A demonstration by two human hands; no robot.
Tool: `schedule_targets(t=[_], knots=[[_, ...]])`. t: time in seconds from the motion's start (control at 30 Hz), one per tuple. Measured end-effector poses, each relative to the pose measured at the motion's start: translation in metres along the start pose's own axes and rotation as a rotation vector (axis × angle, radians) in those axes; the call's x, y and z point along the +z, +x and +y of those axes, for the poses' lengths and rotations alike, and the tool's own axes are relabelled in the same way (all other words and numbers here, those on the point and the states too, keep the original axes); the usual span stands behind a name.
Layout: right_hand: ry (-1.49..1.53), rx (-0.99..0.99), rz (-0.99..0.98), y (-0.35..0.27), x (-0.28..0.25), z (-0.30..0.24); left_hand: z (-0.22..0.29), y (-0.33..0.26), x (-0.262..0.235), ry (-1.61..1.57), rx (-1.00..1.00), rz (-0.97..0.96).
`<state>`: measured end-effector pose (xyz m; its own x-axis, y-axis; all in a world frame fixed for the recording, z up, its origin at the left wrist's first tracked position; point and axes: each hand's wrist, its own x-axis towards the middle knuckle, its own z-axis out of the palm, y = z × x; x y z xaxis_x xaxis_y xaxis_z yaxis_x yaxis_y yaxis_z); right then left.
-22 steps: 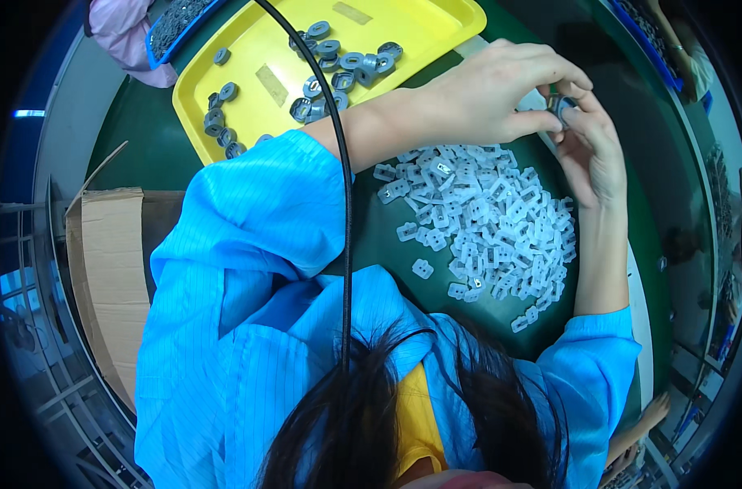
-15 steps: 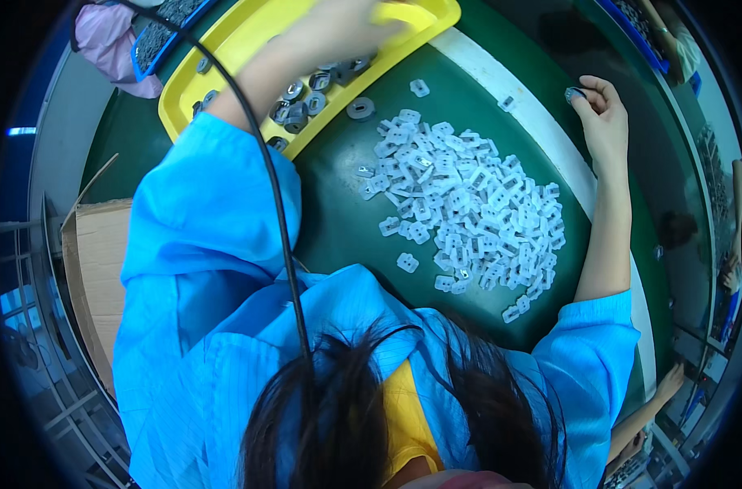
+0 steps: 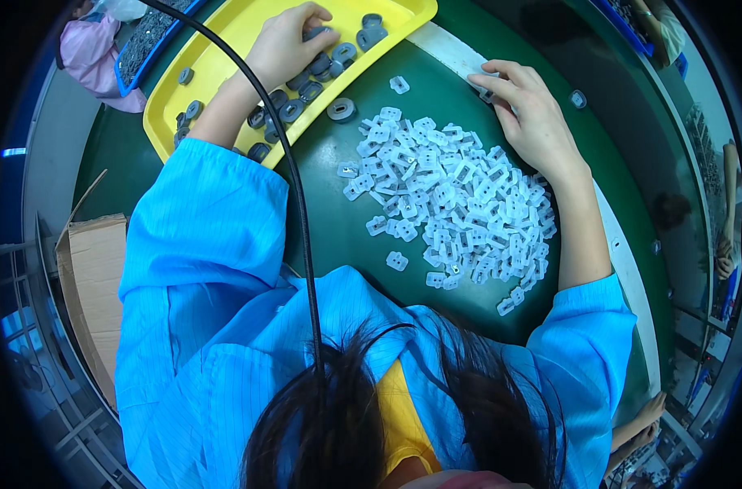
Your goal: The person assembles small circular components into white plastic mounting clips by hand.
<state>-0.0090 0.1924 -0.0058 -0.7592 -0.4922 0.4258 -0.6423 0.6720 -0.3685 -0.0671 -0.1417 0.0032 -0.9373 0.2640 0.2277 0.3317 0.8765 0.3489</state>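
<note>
My left hand is over the yellow tray, its thumb and fingers closed around a grey round part. Several more grey round parts lie in the tray beneath and beside it. My right hand reaches over the white stripe, fingers apart. Its fingertips are at a small translucent plastic piece, partly covered by them. A large heap of similar translucent pieces spreads over the green surface between my arms.
One grey round part lies outside the tray's near edge. A lone translucent piece rests beyond the white stripe. A black cable hangs across my left forearm. A cardboard box stands at left, and another person's hands show at lower right.
My left hand has drawn back leftward within the tray and now holds a grey part. My right hand has moved left to the piece on the stripe, leaving another piece on the surface beyond.
</note>
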Motion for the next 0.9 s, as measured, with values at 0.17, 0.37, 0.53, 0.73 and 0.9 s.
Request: schedule_targets(t=[0.17,0.37,0.53,0.73,0.9], knots=[[0.254,0.515,0.075,0.001,-0.014,0.005,0.05,0.013,-0.002,-1.068,-0.263,0.003],[-0.051,0.184,0.11,-0.008,0.011,0.011,0.124,0.015,0.02,-1.479,-0.41,-0.423],[0.286,0.465,-0.003,0.002,0.0,-0.013,0.118,0.0,0.052,-0.577,0.312,-0.032],[1.013,0.51,0.081,0.004,-0.013,-0.008,0.123,-0.003,0.054,-0.586,0.188,-0.048],[1.089,0.617,0.093,0.003,-0.013,-0.009,0.129,-0.009,0.052,-0.502,0.193,0.007]])
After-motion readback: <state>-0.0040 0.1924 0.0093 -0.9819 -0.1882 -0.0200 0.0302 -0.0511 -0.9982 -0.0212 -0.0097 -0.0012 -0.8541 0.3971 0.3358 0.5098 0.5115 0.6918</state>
